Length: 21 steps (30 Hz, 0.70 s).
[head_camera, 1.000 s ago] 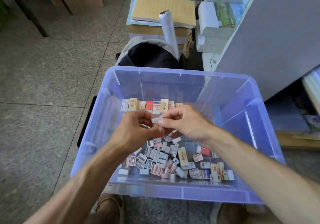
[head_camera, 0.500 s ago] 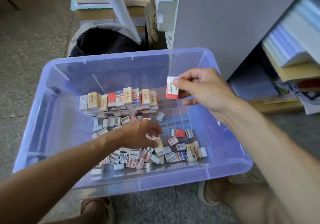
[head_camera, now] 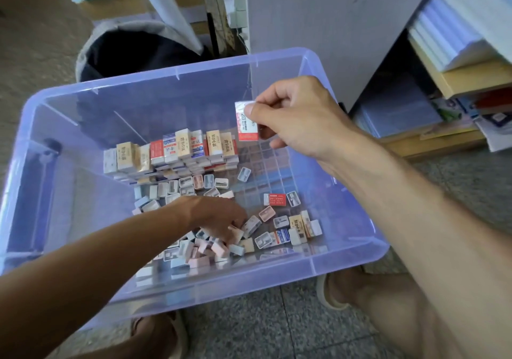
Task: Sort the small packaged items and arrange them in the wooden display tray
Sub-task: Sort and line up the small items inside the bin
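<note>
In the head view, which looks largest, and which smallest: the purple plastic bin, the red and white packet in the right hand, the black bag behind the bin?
1. purple plastic bin
2. black bag, partly hidden and farther away
3. red and white packet, pinched by the right hand

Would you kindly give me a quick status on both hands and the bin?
Right hand pinching red-and-white packet above blue bin. Left hand down in loose pile, grip hidden. Sorted row standing at back. No tray visible.
</note>
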{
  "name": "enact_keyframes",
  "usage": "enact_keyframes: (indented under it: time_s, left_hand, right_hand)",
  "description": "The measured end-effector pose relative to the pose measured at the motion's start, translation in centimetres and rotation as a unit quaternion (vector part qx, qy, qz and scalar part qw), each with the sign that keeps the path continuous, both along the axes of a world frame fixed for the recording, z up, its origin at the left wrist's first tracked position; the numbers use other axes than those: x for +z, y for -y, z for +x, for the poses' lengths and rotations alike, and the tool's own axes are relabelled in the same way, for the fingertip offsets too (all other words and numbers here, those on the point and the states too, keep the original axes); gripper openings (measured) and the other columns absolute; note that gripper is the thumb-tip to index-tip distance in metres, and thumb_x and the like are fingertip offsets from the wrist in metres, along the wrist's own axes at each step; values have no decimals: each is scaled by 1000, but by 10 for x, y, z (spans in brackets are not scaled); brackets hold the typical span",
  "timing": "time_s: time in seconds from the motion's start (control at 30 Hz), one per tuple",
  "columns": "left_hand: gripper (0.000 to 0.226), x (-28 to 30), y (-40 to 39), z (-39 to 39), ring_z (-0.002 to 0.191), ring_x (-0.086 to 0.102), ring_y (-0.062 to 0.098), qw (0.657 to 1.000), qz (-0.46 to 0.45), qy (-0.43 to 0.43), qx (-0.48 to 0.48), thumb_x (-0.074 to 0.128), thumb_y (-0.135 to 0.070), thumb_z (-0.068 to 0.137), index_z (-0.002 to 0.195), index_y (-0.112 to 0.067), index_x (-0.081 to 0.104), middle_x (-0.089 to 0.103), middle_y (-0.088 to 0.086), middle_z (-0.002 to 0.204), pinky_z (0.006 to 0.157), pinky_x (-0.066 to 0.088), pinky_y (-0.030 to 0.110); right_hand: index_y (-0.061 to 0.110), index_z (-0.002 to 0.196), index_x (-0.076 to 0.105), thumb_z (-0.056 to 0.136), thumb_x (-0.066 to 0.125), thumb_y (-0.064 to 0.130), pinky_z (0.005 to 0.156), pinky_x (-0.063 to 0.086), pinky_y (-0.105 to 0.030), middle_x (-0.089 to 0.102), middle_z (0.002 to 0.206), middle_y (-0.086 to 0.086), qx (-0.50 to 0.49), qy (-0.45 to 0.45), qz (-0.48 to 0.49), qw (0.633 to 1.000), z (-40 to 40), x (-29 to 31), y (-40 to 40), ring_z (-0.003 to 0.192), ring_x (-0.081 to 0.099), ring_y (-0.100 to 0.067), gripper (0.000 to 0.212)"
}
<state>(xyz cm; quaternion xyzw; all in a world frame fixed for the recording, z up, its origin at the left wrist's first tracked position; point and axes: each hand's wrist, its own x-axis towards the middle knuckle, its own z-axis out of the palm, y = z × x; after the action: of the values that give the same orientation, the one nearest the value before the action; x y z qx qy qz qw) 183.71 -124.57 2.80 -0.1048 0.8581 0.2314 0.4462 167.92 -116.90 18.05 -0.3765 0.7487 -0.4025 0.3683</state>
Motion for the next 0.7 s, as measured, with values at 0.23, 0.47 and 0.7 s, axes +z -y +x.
enact_keyframes:
  time_s: [0.23, 0.47, 0.7]
  left_hand:
    - [29, 2, -12, 5, 98, 62, 27, 995, 51, -42, 76, 62, -23, 92, 115, -6, 64, 65, 8, 110, 87, 50, 43]
    - [34, 0, -14, 7, 90, 51, 17, 987, 75, -41, 139, 66, -28, 90, 119, -12, 57, 54, -2, 103, 73, 40, 29]
    - [15, -1, -17, 7, 75, 53, 13, 974, 112, -27, 197, 69, -20, 86, 96, -10, 65, 63, -4, 87, 66, 40, 27]
  right_hand:
    - [15, 85, 72, 92, 69, 23, 77, 62, -42, 75, 78, 0, -3, 6, -13, 1000, 5, 1, 4, 79, 74, -18, 10]
    - [14, 87, 72, 92, 69, 24, 77, 62, -43, 75, 80, 0, 0, 1, -8, 1000, 4, -2, 6, 79, 74, -18, 11]
    - [15, 85, 72, 91, 70, 24, 76, 62, -45, 76, 79, -2, -8, 2, 1, 1000, 7, -6, 12, 79, 73, -20, 11]
